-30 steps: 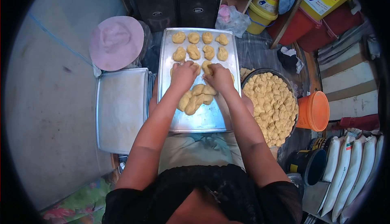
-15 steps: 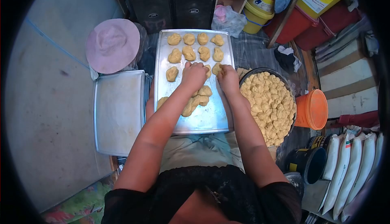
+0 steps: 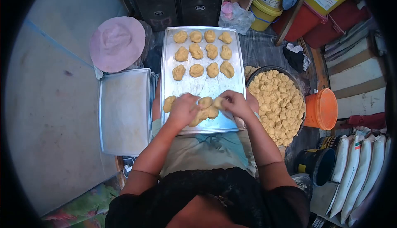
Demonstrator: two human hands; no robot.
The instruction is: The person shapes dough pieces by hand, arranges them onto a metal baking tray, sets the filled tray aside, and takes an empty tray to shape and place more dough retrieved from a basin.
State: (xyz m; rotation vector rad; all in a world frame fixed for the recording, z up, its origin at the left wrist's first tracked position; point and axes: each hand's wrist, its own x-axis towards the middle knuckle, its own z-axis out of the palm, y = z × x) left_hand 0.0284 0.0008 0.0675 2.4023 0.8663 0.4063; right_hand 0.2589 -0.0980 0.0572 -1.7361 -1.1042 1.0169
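A metal baking tray [image 3: 215, 86] rests across my lap, with rows of yellowish dough pieces [image 3: 196, 70] over its far part. Nearer me lies a small clump of dough [image 3: 202, 116], with a separate lump [image 3: 169, 104] by the left rim. My left hand [image 3: 184, 110] is over the clump's left side, fingers bent and smeared by motion; whether they grip any dough is hidden. My right hand [image 3: 235, 104] pinches a blurred piece of dough [image 3: 218, 103] at the clump's right side.
To the right stands a round dark tub heaped with dough pieces [image 3: 277, 104], beside an orange bucket [image 3: 322, 109]. Stacked trays [image 3: 124, 112] lie left, below a pink hat [image 3: 117, 44]. Black speakers [image 3: 198, 7] and yellow buckets [image 3: 264, 15] stand behind; white sacks [image 3: 357, 174] are at right.
Both hands have drawn back toward me from the third row to the clump. That row's dough pieces now lie uncovered on the tray. My right hand now has a piece of dough from near the clump.
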